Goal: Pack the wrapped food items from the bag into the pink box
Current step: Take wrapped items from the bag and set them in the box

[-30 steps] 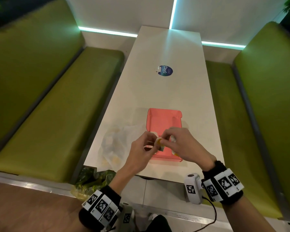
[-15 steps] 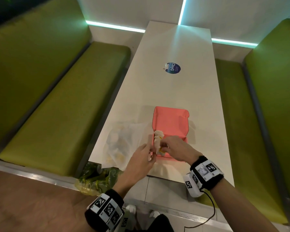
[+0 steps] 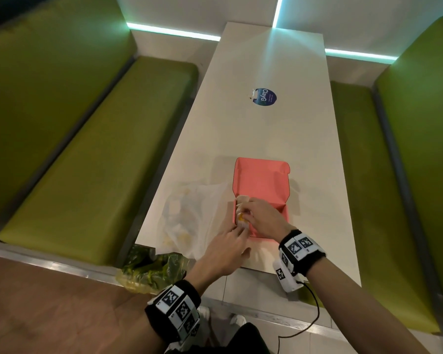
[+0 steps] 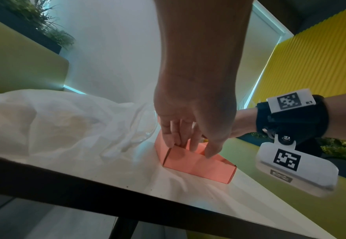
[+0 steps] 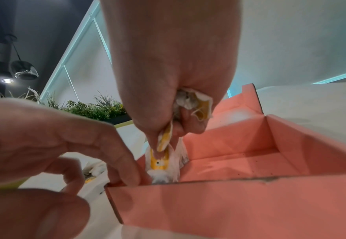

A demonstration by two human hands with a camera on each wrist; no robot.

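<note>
An open pink box (image 3: 262,183) lies near the table's front edge, its lid flat behind it. My right hand (image 3: 244,214) pinches a white-and-yellow wrapped food item (image 3: 241,204) that stands against the box's left inner wall. The right wrist view shows the wrapper (image 5: 160,161) reaching down into the box's (image 5: 229,208) left corner, its top crumpled in my right hand (image 5: 168,137). My left hand (image 3: 237,231) has its fingertips (image 4: 190,145) resting on the box's (image 4: 198,166) near-left corner. A translucent white bag (image 3: 189,213) with several wrapped items lies left of the box.
The white table (image 3: 266,129) carries a round blue sticker (image 3: 264,97) farther back. Green benches (image 3: 95,162) flank both sides. A plastic bag of greens (image 3: 151,270) sits below the table's near-left corner.
Both hands held the wrapped item above the box's near edge a second ago. The item has since gone down into the box's left side, and the left hand has dropped to the box corner.
</note>
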